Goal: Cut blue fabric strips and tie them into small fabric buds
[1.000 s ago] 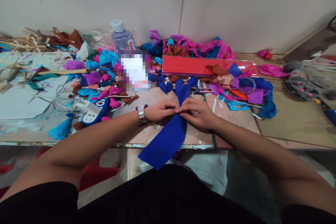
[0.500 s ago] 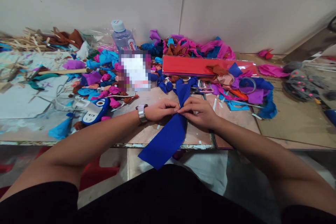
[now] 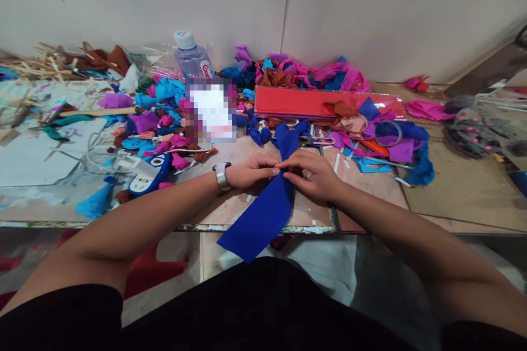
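Pinching hands (image 3: pixel 253 173) (image 3: pixel 316 176), partly hidden blue strip (image 3: pixel 259 218)

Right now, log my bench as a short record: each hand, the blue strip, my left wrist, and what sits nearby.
Left hand: pinching the dark blue strip where it narrows
Right hand: pinching it at the same spot, fingertips close to the left's
Strip shape: gathered at the fingers, with a wide lower end reaching past the front edge of the table
Strip material: paper or cloth, cannot tell
Left wrist: metal-banded wristwatch
Beyond hands: red sheets in clear wrapping
Left of hands: blue-and-white power strip
Back left: capped plastic bottle
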### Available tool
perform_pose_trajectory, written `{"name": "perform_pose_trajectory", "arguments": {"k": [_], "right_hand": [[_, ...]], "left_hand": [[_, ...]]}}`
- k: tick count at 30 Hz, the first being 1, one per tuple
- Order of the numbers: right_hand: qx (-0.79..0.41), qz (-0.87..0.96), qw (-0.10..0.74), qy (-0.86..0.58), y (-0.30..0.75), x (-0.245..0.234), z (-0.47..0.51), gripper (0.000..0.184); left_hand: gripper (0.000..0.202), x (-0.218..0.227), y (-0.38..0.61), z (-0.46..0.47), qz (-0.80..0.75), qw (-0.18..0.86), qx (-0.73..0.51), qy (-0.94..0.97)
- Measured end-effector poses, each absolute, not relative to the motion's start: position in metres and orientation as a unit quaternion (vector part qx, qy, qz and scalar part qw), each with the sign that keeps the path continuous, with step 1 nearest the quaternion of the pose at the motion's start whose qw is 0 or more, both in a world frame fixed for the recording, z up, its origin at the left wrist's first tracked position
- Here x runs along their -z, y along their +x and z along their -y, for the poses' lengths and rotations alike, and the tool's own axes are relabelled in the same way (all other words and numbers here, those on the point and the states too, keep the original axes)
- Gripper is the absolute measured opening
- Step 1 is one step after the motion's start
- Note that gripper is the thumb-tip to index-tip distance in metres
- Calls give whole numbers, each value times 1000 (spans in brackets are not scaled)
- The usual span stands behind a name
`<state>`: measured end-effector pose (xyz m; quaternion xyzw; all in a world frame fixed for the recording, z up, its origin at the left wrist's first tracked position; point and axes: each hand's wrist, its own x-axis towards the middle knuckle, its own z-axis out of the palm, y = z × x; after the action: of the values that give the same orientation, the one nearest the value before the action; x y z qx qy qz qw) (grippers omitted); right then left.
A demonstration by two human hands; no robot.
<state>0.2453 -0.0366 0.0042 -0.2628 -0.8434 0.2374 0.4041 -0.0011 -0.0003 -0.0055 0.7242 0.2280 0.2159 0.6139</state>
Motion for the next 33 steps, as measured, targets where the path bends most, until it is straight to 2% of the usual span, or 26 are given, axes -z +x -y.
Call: {"name": "perform_pose_trajectory", "arguments": {"k": [7, 18, 23, 28, 31, 33], "right_hand": [[-209, 842, 430, -250, 245, -1, 33, 9], [-226, 846, 414, -247, 245, -2, 35, 7], [-199, 827, 453, -267, 246, -9, 37, 4], [-224, 811, 484, -242, 247, -12, 37, 7], [-235, 812, 484, -226, 248, -11, 38, 7], [-236, 808, 489, -227, 249, -11, 38, 7]], "left_hand": [[55, -3, 0, 1, -218, 603, -215, 736], [57, -5, 2, 0, -218, 596, -219, 741], [54, -2, -1, -2, -238, 635, -244, 693], [59, 13, -1, 2, -242, 729, -279, 577], [69, 18, 1, 6, -251, 731, -345, 532], [65, 17, 2, 7, -261, 724, -363, 526]]}}
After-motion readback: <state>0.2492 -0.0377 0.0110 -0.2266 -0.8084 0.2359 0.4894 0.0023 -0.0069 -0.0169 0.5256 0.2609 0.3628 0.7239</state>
